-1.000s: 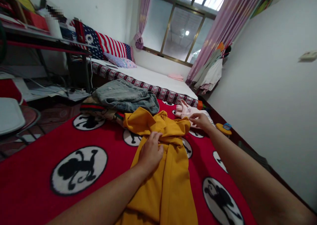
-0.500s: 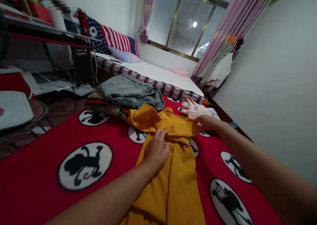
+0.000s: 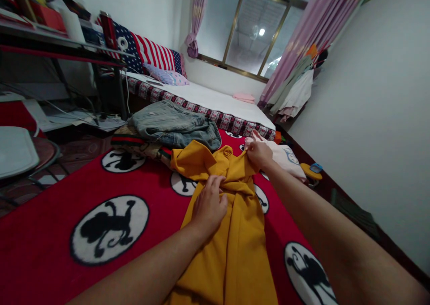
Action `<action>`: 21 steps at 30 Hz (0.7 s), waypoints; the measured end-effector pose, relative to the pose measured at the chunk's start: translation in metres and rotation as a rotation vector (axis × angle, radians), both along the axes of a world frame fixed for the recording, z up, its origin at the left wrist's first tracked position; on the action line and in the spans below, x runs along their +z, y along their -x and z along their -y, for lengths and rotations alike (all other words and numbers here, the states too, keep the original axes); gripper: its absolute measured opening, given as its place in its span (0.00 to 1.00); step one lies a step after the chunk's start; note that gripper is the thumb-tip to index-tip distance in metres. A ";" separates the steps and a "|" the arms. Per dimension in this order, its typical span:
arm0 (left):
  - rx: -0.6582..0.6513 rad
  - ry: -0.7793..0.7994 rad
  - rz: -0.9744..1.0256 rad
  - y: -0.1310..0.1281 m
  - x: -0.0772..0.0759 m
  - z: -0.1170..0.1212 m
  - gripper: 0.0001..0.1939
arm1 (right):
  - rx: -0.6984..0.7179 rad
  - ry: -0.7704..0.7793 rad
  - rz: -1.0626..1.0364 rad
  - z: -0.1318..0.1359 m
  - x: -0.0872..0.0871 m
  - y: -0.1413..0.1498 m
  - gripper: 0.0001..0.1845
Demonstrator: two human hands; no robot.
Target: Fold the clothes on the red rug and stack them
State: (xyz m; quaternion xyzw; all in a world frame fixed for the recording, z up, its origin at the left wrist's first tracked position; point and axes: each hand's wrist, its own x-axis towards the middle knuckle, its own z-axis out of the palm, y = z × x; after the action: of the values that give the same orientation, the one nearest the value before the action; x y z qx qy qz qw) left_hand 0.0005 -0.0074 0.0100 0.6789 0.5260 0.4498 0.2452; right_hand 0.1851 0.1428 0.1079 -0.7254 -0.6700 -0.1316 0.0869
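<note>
Mustard-yellow cloth, and it's a long garment (image 3: 243, 247) stretched down the red monkey-print blanket (image 3: 43, 247)! Right hand (image 3: 260, 156) pinches its far right edge, fingers closed tight; left hand (image 3: 210, 206) rests over its bunched middle, fingers curled, any grip there impossible to tell. Denim garment (image 3: 174, 123) lies just beyond.

Your left hand (image 3: 208, 206) can pass over red blanket (image 3: 40, 240), lower left; denim clothing (image 3: 174, 123) blocks centre-left, pink clothing (image 3: 280, 157) centre-right.
</note>
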 end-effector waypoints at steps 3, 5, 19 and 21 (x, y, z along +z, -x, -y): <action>0.012 -0.002 -0.003 0.000 -0.001 0.000 0.25 | 0.064 0.062 -0.085 -0.003 -0.035 0.007 0.16; 0.011 -0.009 -0.005 -0.001 -0.002 0.000 0.26 | 0.113 0.097 -0.138 -0.003 -0.055 0.010 0.18; -0.027 -0.115 0.080 0.004 0.001 0.000 0.23 | 0.466 -0.176 -0.614 0.116 -0.060 0.006 0.22; -0.022 -0.135 0.100 0.004 0.000 -0.001 0.22 | 0.460 -0.219 -0.633 0.154 -0.067 0.016 0.22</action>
State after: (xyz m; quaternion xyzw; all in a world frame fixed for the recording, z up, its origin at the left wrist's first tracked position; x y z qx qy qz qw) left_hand -0.0038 -0.0066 0.0096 0.6762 0.4741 0.5150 0.2297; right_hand 0.1693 -0.0109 0.0404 -0.5477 -0.7370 0.0503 0.3928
